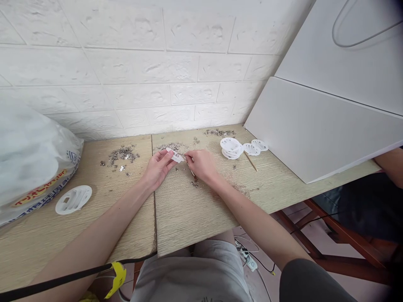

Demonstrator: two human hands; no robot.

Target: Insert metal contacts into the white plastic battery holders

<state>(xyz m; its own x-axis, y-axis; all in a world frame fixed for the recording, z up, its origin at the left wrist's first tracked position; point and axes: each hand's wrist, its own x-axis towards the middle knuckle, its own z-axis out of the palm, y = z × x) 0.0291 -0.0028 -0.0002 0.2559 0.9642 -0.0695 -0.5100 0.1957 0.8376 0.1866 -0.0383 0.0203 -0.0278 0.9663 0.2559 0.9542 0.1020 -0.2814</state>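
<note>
Over the middle of the table, my left hand (159, 168) pinches a white plastic piece (175, 155), tilted between thumb and fingers. My right hand (202, 165) is closed beside it, with its fingertips close to the piece's right edge. A slim gold-brown tool (192, 173) runs out below the right fist; its exact kind is hard to make out. Small metal parts (171, 146) lie spread just behind my hands. A few more metal bits (194, 184) rest below the right hand.
White discs (231, 145) are stacked at the right, beside a thin wooden stick (251, 162). Another white disc (74, 199) lies left, near a plastic bag (34, 159). Metal parts form piles (124, 155) at left and back. A white panel (321, 130) borders the right; another person's arm (392, 165) shows beyond.
</note>
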